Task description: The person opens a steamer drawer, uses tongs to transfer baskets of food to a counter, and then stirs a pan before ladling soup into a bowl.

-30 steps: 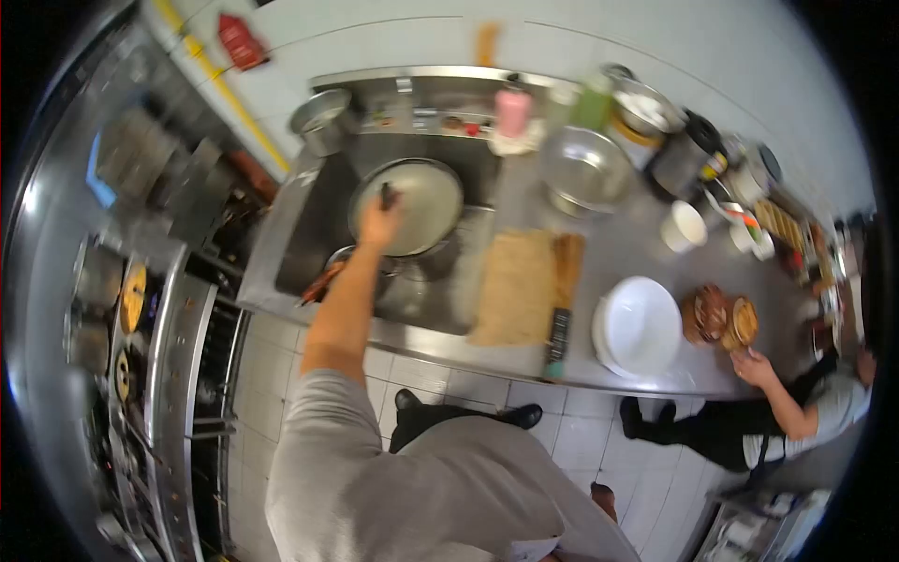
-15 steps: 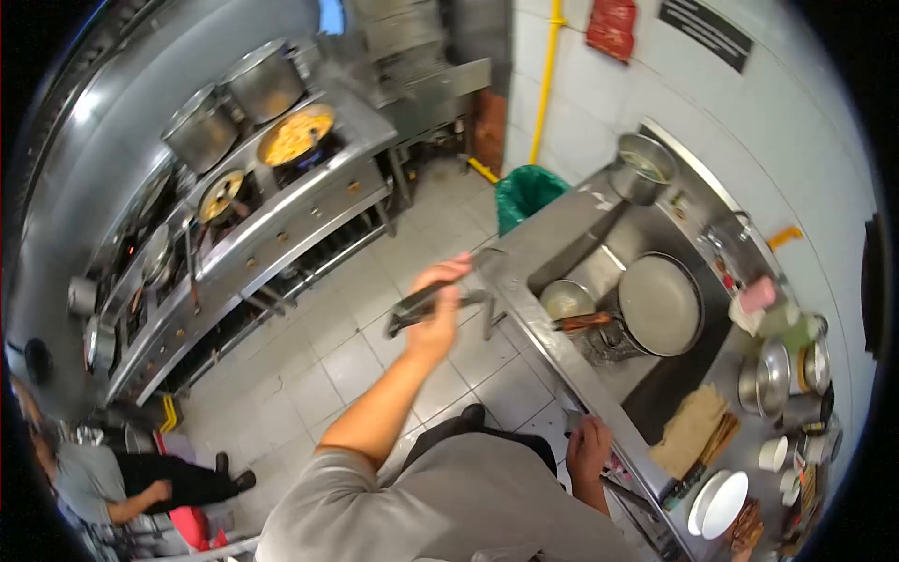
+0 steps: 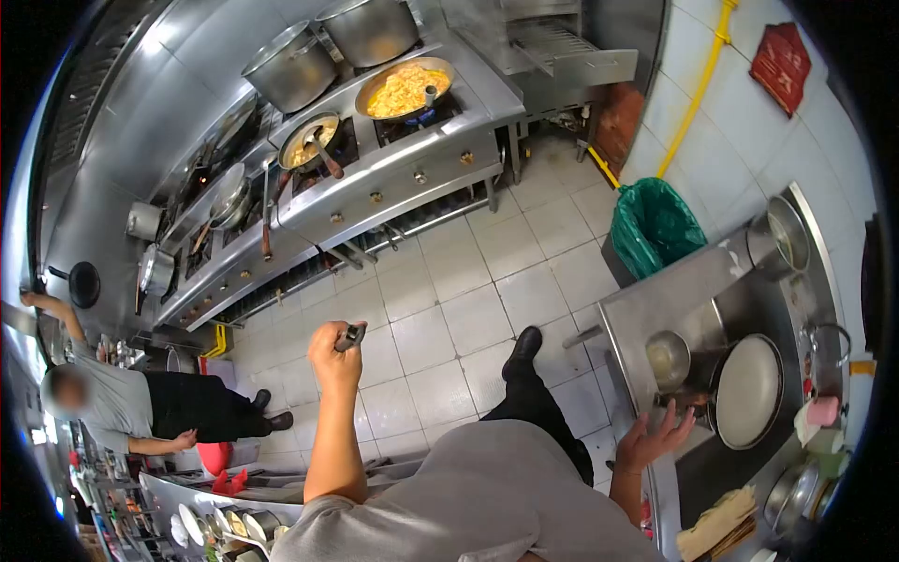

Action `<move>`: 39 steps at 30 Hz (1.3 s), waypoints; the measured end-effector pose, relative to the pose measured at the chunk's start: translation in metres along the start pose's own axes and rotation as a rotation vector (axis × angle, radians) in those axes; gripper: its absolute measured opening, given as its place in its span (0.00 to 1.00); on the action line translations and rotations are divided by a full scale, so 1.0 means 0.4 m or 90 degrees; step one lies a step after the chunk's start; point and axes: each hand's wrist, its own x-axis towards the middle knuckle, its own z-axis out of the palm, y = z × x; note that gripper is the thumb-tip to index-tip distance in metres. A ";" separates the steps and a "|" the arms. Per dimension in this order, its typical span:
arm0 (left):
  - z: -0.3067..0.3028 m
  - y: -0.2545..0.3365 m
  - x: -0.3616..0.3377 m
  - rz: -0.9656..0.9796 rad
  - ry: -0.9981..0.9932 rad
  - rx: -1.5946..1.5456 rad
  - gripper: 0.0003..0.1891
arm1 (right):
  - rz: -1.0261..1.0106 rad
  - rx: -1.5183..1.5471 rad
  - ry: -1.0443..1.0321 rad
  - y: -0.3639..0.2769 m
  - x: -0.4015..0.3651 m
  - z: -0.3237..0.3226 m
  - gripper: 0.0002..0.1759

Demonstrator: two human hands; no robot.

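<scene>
My left hand is a closed fist held out over the floor tiles. It grips a dark two-armed tool that looks like tongs; most of it is hidden by the fist or points away from me. My right hand is open, fingers spread, at the front edge of the steel sink. It holds nothing. Its fingertips are near the wooden handle beside a large round pan in the sink. A small metal bowl sits by that pan.
A stove along the far wall carries a pan of yellow food, a smaller pan and tall pots. A green-lined bin stands by the sink. Another person stands at the left. Folded cardboard lies on the counter.
My view has swung left toward the stove. My left hand, still gripping the dark tool, has turned it away from the sink. My right hand has risen from beside the counter and spread its fingers.
</scene>
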 end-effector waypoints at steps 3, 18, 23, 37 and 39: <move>0.100 -0.091 0.073 -0.118 -0.109 0.054 0.09 | -0.029 0.051 0.042 -0.111 0.168 0.101 0.30; 0.163 -0.347 -0.113 -0.983 -0.817 0.110 0.22 | -0.268 0.552 -0.260 -0.505 1.072 0.573 0.06; 0.289 -0.437 -0.036 -1.042 -0.782 0.040 0.21 | -0.115 0.377 -0.526 -0.580 1.346 0.895 0.21; 0.890 -0.785 0.312 -0.898 -0.468 -0.167 0.19 | 0.540 0.553 -0.467 -0.510 1.763 1.556 0.28; 0.867 -0.712 0.357 -0.869 -0.493 -0.058 0.19 | 0.591 0.547 -0.460 -0.548 1.801 1.580 0.23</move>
